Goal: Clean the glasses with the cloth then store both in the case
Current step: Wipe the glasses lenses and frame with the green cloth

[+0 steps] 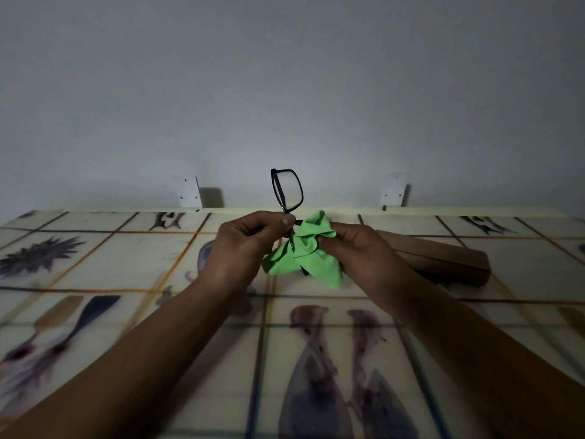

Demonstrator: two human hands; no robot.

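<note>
Black-framed glasses (287, 191) stand on end above the table, one lens pointing up toward the wall. My left hand (243, 245) pinches the frame near its bridge between thumb and fingers. A crumpled bright green cloth (304, 251) covers the lower lens, and my right hand (357, 251) grips that cloth around the lens. The brown glasses case (449, 258) lies on the table behind and to the right of my right hand, partly hidden by it; I cannot tell if it is open.
The table (133, 264) wears a cream cover printed with a grid and dark pictures. Its far edge meets a pale wall, where two white brackets (189, 191) (392, 190) stick up.
</note>
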